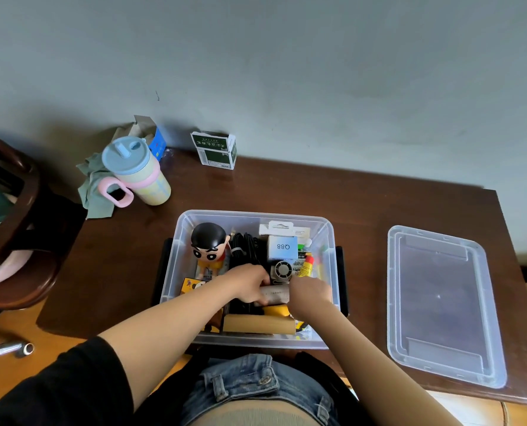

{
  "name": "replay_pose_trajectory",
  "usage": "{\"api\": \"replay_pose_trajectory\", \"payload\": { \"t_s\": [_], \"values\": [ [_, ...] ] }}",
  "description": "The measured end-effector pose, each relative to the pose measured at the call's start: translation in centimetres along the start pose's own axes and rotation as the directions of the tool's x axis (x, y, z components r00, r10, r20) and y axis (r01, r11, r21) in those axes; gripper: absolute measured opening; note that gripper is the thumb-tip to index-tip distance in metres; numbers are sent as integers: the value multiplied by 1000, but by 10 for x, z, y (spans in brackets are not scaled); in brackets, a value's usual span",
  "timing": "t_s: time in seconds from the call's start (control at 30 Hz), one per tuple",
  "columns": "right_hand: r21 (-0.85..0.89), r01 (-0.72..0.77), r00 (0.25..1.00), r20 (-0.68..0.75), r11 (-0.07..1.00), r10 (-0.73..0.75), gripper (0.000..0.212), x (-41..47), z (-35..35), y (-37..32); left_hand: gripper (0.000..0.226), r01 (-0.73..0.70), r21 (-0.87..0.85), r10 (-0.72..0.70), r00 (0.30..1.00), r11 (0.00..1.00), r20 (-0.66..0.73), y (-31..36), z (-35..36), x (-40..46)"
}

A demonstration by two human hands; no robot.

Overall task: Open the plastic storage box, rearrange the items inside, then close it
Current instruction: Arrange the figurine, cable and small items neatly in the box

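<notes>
In the storage box [176, 259] at frame centre, both the left hand [250, 282] and right hand [310, 295] grip a grey bar [276, 295], which is best lowered flat between the neighbours.

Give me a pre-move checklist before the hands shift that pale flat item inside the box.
1. Lid off and clear of the box, lying flat on the table to its right: ok.
2. Left hand has a grip on the pale flat item: ok.
3. Right hand has a grip on its other end: cannot tell, fingers hidden.
4. Free slot for the item: not ok, box looks packed.
5. Figurine out of the hands' way at the box's far left: ok.
</notes>
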State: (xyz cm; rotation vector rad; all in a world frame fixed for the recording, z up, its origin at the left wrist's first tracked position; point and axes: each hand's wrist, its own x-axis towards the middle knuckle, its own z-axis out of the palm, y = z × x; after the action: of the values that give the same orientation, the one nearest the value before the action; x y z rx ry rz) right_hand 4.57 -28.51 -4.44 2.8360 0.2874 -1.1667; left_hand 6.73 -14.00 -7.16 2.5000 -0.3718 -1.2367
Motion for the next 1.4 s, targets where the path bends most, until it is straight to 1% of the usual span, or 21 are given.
{"api": "replay_pose_trajectory", "payload": {
  "t_s": [0.07,0.13,0.27,0.33,0.4,0.5,0.57,0.67,0.77,0.87,0.97,1.03,1.1,1.2,1.27,1.4],
  "values": [
    [26,5,1000,-1,1000,-5,16,0,-1,1,38,-31,-19,31,1000,999,0,-2,-4,-3],
    [68,26,1000,-14,997,-25,6,0,-2,4,35,-63,-37,62,998,997,-16,-7,-7,-9],
    [202,75,996,-64,977,-63,28,-6,3,11,31,-151,-100,146,988,983,-53,-19,-8,-21],
    [287,90,991,-119,954,-57,28,-10,7,14,30,-188,-138,181,982,972,-60,-23,-7,-25],
    [332,121,982,-179,936,-63,28,-14,12,14,29,-224,-168,214,974,960,-76,-25,-6,-26],
    [404,140,977,-202,904,-61,35,-17,14,10,32,-248,-200,232,968,948,-100,-24,-5,-24],
    [439,127,972,-232,889,-24,32,-18,15,6,34,-250,-216,228,966,944,-120,-21,-5,-22],
    [437,86,945,-320,895,65,26,-22,15,3,40,-216,-186,197,974,958,-114,-20,-6,-20],
    [397,33,903,-406,917,143,29,-31,12,5,45,-168,-46,167,986,985,-30,-22,-5,-17],
    [390,-13,866,-456,921,205,34,-40,6,10,47,-179,44,177,983,983,42,-20,-2,-13],
    [411,-42,827,-497,911,263,33,-45,3,16,52,-188,82,180,979,979,93,-11,2,-8],
    [420,-63,815,-501,905,290,32,-46,2,18,55,-157,73,146,980,985,135,-5,4,-2],
    [417,-85,821,-486,905,301,31,-46,3,20,53,-95,31,88,980,995,177,1,4,4],
    [423,-105,823,-471,900,317,29,-46,5,20,37,7,-71,5,986,997,168,7,4,13],
    [432,-106,818,-474,895,326,31,-45,5,19,47,68,-130,-49,989,989,143,9,3,18],
    [445,-109,810,-479,889,339,36,-45,5,20,64,145,-145,-124,981,979,148,15,11,23]
  ]
}}
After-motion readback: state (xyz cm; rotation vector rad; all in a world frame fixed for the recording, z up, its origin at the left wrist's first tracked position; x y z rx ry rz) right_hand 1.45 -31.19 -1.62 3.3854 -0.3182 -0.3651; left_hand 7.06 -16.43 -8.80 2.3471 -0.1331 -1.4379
